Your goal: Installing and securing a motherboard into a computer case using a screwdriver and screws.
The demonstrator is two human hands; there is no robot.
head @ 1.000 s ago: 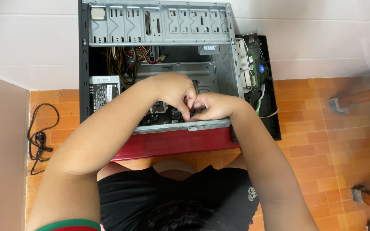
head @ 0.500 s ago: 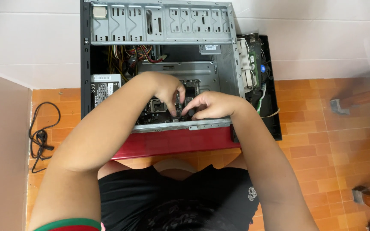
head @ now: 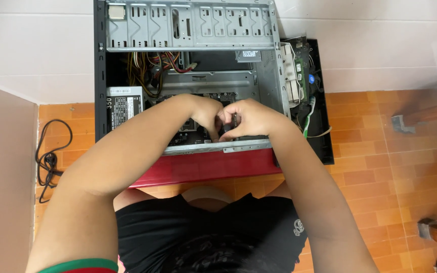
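Change since earlier frame: the two hands are being brought tighter together over the middle of the board; the left hand (head: 206, 114) is being shifted toward the right hand (head: 249, 120), knuckles now almost touching.
Left hand: fingers are being curled down onto a small dark part (head: 227, 127) on the motherboard (head: 188, 132); the grip itself is being hidden by the knuckles, so the hold cannot be told.
Right hand: fingers are being bent in from the other side, pinching at the same dark part; a firm grasp cannot be confirmed.
Placement: the computer case (head: 188, 30) is being laid on its side, open face up, so the inside is being reached from above.
Support: the case is being rested on a red surface (head: 203, 169) over the tiled floor (head: 380, 151).
Labels: a white rectangular label with black print is being shown on the power supply (head: 123, 103), at the left inside; a small grey sticker (head: 250, 53) is being shown under the drive bays.
Nearby: a black cable (head: 49, 156) is being left coiled on the floor.
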